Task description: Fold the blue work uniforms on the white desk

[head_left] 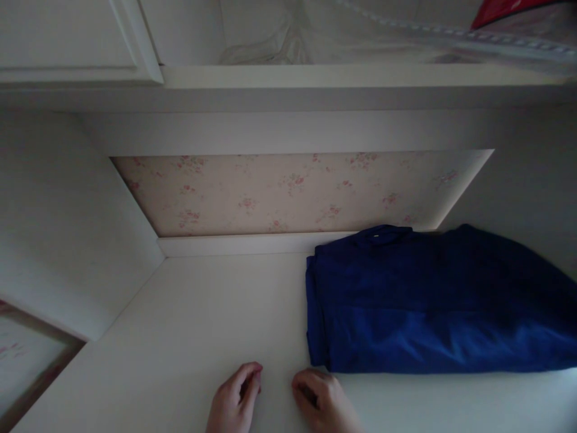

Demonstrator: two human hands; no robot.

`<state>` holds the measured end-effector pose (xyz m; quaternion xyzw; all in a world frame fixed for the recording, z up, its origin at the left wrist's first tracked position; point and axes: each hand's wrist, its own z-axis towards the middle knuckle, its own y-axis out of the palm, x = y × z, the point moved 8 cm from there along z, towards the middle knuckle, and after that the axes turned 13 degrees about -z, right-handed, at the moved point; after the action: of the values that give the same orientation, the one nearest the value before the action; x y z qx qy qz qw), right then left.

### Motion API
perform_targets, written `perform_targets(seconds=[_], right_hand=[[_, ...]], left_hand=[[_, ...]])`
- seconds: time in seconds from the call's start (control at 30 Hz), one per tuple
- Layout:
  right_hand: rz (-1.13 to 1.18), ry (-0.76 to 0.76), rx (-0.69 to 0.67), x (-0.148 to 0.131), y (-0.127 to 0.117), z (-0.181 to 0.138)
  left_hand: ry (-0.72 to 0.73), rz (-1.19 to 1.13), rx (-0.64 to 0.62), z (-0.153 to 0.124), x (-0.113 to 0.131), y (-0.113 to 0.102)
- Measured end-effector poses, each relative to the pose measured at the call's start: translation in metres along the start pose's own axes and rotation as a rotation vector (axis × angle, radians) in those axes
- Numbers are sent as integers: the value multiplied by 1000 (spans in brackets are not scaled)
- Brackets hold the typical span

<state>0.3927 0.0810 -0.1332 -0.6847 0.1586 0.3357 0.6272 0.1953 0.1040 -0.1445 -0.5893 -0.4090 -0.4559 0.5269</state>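
Both curled hands rest on the shelf [189, 313] beside folded blue garment [433, 300].

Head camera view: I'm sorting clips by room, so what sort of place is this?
Most likely the inside of a white wardrobe or closet at home. A folded blue garment lies on a white shelf, the back panel carries floral paper, and another shelf above holds bagged items.
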Motion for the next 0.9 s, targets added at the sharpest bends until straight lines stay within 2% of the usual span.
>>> perform_targets(seconds=[0.2,0.37,0.5,0.9], right_hand=[[-1,4,6,1,1,0],[-1,-6,3,-1,-1,0],[-3,2,-6,-2,-3,0],[-4,10,-6,-2,-2,-1]], left_hand=[[5,-33,43,-3,5,0],[-4,-6,-13,-2,3,3],[26,13,0,-1,3,1],[45,-30,107,-4,9,1]])
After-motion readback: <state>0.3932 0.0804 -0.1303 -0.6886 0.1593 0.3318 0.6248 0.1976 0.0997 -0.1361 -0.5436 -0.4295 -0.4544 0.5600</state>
